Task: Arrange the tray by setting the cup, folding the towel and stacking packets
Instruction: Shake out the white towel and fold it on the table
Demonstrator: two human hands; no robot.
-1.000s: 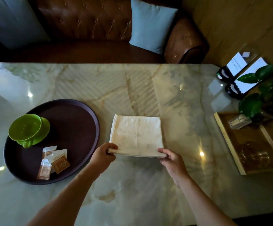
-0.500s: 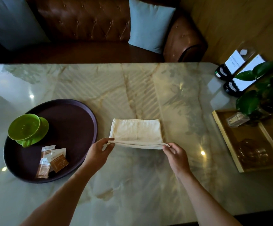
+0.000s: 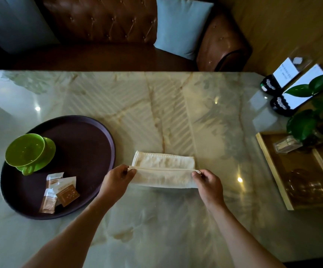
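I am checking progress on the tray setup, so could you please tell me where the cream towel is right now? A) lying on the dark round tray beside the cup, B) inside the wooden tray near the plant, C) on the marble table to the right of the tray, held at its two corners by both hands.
C: the towel lies on the marble table, right of the dark round tray, with the left hand and right hand pinching a raised edge at each end.

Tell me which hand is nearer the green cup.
Left. The left hand pinches the towel just right of the tray holding the green cup; the right hand grips the towel's far end.
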